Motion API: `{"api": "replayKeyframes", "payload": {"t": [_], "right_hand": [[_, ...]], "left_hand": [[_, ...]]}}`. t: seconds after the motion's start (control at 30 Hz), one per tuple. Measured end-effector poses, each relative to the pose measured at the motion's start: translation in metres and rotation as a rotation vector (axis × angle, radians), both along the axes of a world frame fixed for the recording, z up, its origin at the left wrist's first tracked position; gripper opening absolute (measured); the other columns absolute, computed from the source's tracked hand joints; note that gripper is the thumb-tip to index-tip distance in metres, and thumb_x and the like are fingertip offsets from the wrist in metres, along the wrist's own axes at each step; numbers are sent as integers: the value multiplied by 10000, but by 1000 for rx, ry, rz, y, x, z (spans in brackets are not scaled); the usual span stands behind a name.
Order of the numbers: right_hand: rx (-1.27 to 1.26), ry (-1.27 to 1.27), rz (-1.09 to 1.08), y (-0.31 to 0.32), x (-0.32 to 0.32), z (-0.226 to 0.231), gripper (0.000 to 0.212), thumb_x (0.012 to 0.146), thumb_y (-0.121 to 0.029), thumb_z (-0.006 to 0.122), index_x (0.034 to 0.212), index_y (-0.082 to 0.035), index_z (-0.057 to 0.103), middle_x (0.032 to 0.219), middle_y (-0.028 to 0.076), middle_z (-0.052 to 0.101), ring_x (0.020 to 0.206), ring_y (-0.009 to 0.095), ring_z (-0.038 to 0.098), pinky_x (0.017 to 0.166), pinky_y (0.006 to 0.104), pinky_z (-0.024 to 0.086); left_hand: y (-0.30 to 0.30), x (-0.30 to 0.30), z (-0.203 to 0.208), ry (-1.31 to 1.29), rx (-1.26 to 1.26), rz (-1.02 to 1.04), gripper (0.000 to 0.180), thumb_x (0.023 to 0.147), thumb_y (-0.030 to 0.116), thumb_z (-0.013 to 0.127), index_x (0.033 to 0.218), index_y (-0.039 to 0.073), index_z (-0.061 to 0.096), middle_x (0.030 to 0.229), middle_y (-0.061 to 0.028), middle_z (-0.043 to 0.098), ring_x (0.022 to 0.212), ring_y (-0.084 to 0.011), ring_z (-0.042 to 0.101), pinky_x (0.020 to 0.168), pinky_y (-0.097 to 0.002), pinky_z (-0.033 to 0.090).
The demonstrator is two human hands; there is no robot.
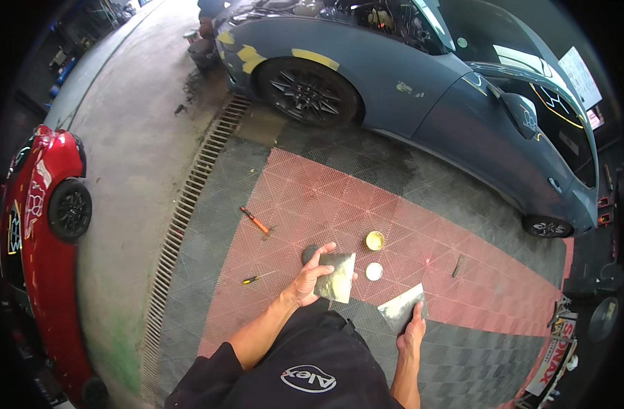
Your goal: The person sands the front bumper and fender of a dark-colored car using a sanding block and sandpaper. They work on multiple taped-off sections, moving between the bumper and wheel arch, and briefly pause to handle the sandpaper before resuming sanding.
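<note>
My left hand [308,281] grips a flat, roughly square putty spreader [340,276] in front of my body, its face smeared with pale yellow putty. Lower and to the right, my right hand [412,332] is closed on a second thin spreader plate [398,308], greyish with light smears. The two plates are apart. Beyond them on the floor stands an open round tin [375,240] with yellow contents, and nearer lies a white round lid [374,271]. A dark round object [310,253] is partly hidden behind my left hand.
Left on the tiles lie an orange-handled hammer [256,221] and a yellow-and-black screwdriver [259,277]; a thin grey strip [458,266] lies right. A grey car [421,88] with yellow putty patches stands ahead. A drain grate [189,198] separates the tiles from concrete; a red car [42,273] stands left.
</note>
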State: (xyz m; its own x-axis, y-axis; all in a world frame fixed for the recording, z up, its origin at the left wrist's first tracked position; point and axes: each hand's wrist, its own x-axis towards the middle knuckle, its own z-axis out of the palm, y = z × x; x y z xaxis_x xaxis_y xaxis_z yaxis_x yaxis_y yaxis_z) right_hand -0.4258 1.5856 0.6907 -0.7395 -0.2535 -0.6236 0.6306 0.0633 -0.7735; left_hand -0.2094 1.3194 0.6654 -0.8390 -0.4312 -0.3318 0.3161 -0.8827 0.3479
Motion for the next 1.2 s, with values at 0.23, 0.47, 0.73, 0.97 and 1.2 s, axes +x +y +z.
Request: {"api": "replayKeyframes", "payload": {"t": [0.23,0.47,0.73,0.97,1.2], "right_hand": [[193,-20,145,-25,-92,-5,471,965,-111,798,1364,86,643,1349,165,688,1274,276,659,1217,436,448],[299,-65,61,-70,-144,-51,449,1022,-149,786,1404,36,640,1277,122,734,1166,217,716,1095,401,553],[918,505,901,-98,-226,-291,258,943,-121,724,1122,60,678,848,187,739,735,255,711,676,434,563],[924,573,1037,-141,-281,-517,347,957,-209,743,1151,78,725,966,342,769,946,519,772,847,570,589],[864,495,994,-162,-296,-670,347,977,-194,718,1214,60,737,1065,335,791,1048,516,771,960,571,594]], "left_hand": [[-72,-79,-54,-256,48,54,479,1000,-7,626,1449,-21,459,1331,-336,699,1154,-489,774,968,-601,683],[-76,-41,-173,-610,189,257,433,992,56,659,1404,-2,539,1207,-169,723,1073,-338,767,966,-520,671],[4,-31,-333,-982,231,211,378,991,68,660,1366,38,619,1205,-90,704,1061,-241,725,943,-407,623],[81,-127,-470,-1274,-176,-189,363,1051,77,630,1405,9,590,1206,-97,681,1063,-202,667,963,-377,556],[120,-192,-548,-1209,-268,-423,335,1055,74,623,1377,-7,574,1123,-93,674,978,-167,630,875,-358,543]]}}
